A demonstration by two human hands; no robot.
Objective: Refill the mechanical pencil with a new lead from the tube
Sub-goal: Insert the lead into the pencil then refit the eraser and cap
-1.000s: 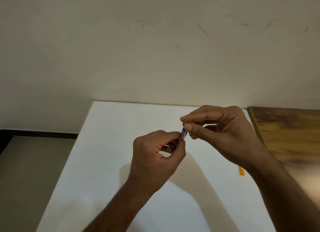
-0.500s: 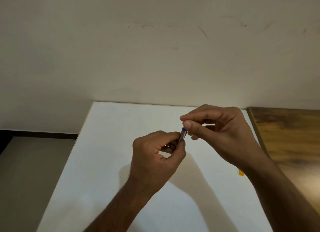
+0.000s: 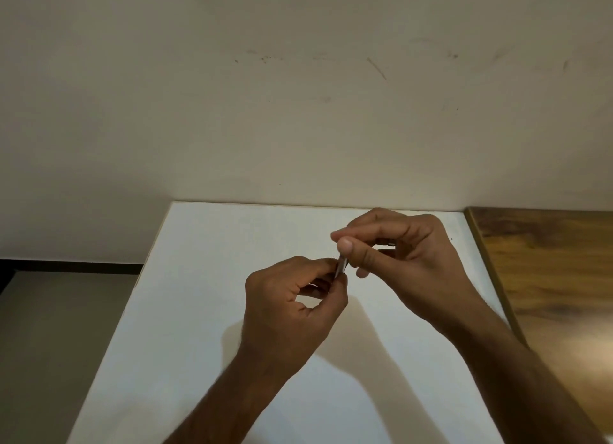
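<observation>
Right hand [image 3: 401, 261] thumb now covers the pencil's blue end seen earlier | left hand [image 3: 292, 307] pinches mechanical pencil [image 3: 340, 266] upright above white table [image 3: 205, 311] | right fingertips pinched at pencil top, contents unclear

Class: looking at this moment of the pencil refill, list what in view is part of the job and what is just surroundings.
Part of the job:
left hand, gripping the pencil
mechanical pencil, only a short end showing
right hand, pinching at that end; any lead is too thin to see

Just surroundings:
white table
wooden surface
scuffed wall
</observation>
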